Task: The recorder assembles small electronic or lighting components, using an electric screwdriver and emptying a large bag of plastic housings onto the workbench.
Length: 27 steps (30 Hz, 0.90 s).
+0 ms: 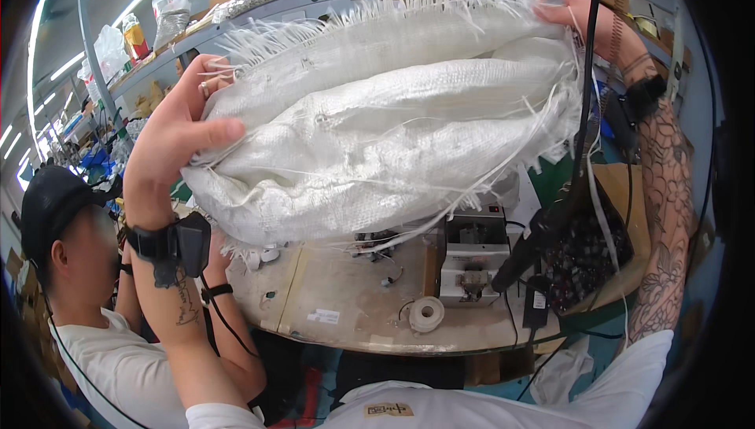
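Observation:
Stretched between my raised hands is a white woven sack (393, 122) with frayed edges and loose strands along its top and right side. Its mouth faces me, and folds hide what is inside, if anything. My left hand (193, 118) grips the left end, thumb in front and fingers behind. At the upper right corner, my right hand (578, 14) pinches the frayed rim. The sack hangs above the workbench (338, 311) and covers much of its far part.
A small white machine (473, 264) stands on the bench beside a roll of tape (425, 314). Right of it, a cardboard box (621, 193) holds dark small parts. A black hanging tool (543, 232) with cable dangles close by. A co-worker in a black cap (59, 201) sits at my left.

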Available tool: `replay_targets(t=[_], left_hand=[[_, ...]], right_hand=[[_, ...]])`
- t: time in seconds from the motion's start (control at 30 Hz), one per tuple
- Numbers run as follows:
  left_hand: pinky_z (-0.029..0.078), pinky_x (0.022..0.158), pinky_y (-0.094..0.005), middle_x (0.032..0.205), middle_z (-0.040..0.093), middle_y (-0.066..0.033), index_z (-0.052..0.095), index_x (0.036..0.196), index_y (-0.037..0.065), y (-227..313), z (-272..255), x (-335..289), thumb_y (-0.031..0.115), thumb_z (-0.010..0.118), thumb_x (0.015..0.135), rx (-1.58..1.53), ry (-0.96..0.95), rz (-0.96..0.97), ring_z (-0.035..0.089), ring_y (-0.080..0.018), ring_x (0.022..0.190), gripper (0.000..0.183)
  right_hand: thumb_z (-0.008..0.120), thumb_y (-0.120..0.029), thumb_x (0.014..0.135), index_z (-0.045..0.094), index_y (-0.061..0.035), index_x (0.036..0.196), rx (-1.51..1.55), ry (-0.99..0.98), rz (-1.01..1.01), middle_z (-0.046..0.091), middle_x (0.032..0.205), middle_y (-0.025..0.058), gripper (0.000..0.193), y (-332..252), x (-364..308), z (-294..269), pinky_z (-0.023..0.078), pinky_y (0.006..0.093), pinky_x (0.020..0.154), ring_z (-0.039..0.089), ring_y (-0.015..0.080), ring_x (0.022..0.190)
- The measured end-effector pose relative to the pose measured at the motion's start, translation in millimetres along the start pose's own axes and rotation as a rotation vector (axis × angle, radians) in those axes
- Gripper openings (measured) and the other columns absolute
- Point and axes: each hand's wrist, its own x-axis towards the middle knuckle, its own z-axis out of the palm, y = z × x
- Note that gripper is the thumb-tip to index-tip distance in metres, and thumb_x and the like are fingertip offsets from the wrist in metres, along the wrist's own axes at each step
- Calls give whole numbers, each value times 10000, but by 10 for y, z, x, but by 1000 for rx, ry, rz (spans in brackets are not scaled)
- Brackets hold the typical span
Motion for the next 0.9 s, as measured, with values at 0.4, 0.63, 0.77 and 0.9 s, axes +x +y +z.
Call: replay_targets(t=[0.4,0.63,0.77,0.9], left_hand=[[413,994,-418,1273,525,-164,458,1306,49,161,236,29,43,793,638,1399,149,51,502,-365,1204,748],[365,1039,-388,1331,488,-175,350,1431,77,317,327,0,13,769,617,1533,160,-26,454,-355,1259,918],[415,953,-377,1211,560,-187,427,1384,61,111,78,-2,113,736,708,1359,206,202,538,-340,1130,745],[495,776,-314,927,667,-101,596,1190,13,190,14,155,211,697,814,798,133,3,647,-189,882,437]], right_hand=[[742,-364,810,675,-10,896,-673,226,-611,647,999,47,370,236,51,-62,451,331,721,570,133,804],[716,-299,800,682,-37,980,26,8,141,654,884,45,319,-113,-63,45,463,288,773,580,141,776],[767,-287,741,638,-48,1129,-130,-84,-198,657,1013,64,473,-130,-166,-67,470,294,834,599,166,917],[744,-336,722,441,-93,1412,-204,-162,-213,550,1314,66,792,-618,-701,-398,483,303,863,584,183,1051]])
